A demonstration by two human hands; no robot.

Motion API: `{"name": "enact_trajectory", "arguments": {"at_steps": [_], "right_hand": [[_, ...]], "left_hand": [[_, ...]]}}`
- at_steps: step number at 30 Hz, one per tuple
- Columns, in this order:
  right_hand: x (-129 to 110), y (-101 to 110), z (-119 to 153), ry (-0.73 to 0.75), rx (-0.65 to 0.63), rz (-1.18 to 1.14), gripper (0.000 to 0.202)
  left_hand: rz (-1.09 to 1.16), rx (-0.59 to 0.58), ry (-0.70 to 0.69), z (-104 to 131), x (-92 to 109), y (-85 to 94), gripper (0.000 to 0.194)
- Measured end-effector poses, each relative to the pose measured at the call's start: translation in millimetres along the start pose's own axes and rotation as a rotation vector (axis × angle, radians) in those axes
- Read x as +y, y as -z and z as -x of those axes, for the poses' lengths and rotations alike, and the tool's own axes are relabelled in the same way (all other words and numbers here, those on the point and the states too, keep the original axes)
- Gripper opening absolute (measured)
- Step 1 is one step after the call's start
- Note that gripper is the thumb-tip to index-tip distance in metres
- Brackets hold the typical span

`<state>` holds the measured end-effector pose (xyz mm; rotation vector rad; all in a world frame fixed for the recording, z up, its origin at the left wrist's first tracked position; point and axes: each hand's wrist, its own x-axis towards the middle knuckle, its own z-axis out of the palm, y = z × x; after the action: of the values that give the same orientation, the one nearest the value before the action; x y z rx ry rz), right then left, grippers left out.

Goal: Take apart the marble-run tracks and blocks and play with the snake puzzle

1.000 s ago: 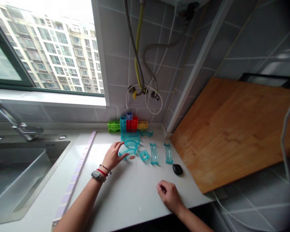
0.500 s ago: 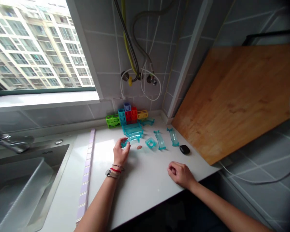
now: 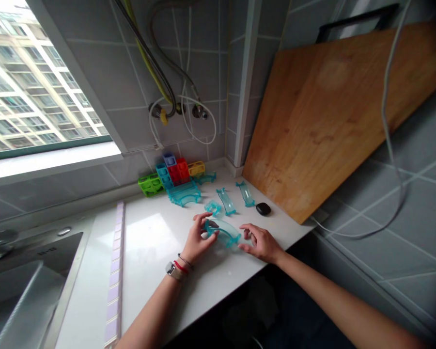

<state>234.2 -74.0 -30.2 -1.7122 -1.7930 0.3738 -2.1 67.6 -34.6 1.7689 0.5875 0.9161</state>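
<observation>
Left hand and right hand each pinch one end of curved teal track piece, grip closed, above tabletop.

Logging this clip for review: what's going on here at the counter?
A person at a white kitchen counter holds a curved, clear teal track piece between both hands: the left hand grips its left end, and the right hand has fingers at its right end. More teal track pieces lie behind it, near a stack of coloured blocks by the wall. A small black object sits beside a leaning wooden board.
</observation>
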Motion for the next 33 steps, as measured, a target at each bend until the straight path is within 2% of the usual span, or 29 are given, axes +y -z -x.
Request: {"name": "enact_trajectory", "arguments": {"at_steps": [2,6,10,14,17,23,29,33], "right_hand": [[0.2,0.6,-0.9,0.015,-0.003,0.003,0.038],[-1.2,1.4,-1.5,0.04,-0.002,0.032,0.023],[-1.9,0.4,-1.2,0.041,-0.001,0.059,0.035],[-1.4,-3.5,-0.9,0.0,0.039,0.086,0.03],[-1.0,-5.8,-1.0,-0.035,0.085,0.077,0.034],[2.2,-5.1,-2.2,-0.074,0.158,0.014,0.037],[5.0,-6.3,-1.2,-0.079,0.195,-0.032,0.039],[3.6,-2.4,2.0,-0.083,0.224,-0.055,0.033]], "left_hand": [[-0.015,-0.053,-0.026,4.5,4.4,-10.9,0.059],[-0.047,-0.043,-0.057,6.5,6.4,-16.5,0.072],[-0.048,-0.045,-0.043,5.3,5.8,-18.5,0.075],[-0.003,-0.04,-0.002,6.2,2.7,-24.1,0.081],[-0.001,-0.088,0.027,7.4,-1.8,-24.8,0.085],[-0.078,-0.152,0.08,8.5,-6.1,-23.6,0.076],[-0.143,-0.12,0.086,8.4,-2.1,-25.2,0.072],[-0.175,-0.112,0.077,8.7,-3.9,-23.0,0.074]]}}
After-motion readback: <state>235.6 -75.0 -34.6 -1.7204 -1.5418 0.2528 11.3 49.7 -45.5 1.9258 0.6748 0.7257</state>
